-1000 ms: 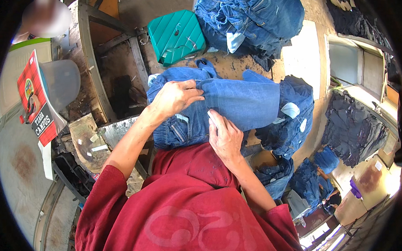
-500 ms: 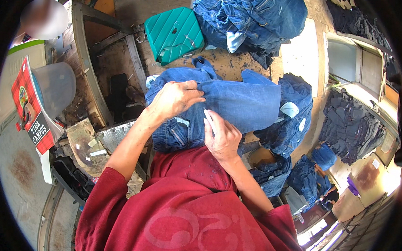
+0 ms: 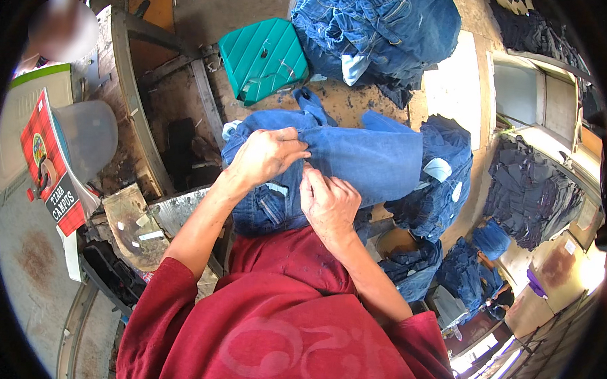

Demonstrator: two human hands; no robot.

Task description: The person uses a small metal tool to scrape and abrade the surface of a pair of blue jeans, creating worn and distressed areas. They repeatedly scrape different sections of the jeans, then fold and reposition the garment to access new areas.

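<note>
A pair of blue jeans (image 3: 369, 162) lies across my lap, its leg stretched out to the right and the waistband end towards me. My left hand (image 3: 269, 154) is closed, pinching a fold of the denim near the seam. Just below and to the right, my right hand (image 3: 332, 205) has its fingers curled and its thumb and forefinger pressed together against the same seam. Whatever those fingers hold is hidden; no tool shows between them. A pale label or pocket edge (image 3: 274, 189) shows on the jeans beside my left wrist.
A green plastic stool (image 3: 264, 60) stands beyond the jeans, beside a big heap of jeans (image 3: 378, 26). More denim (image 3: 440, 171) lies at the right, with stacked dark garments (image 3: 527, 188) farther off. At the left are a wooden frame (image 3: 140, 108) and a red notebook (image 3: 47, 155).
My right hand has turned and moved up to the seam by my left fingertips. The slim white object it held is now out of sight. My left hand has stayed at the seam.
</note>
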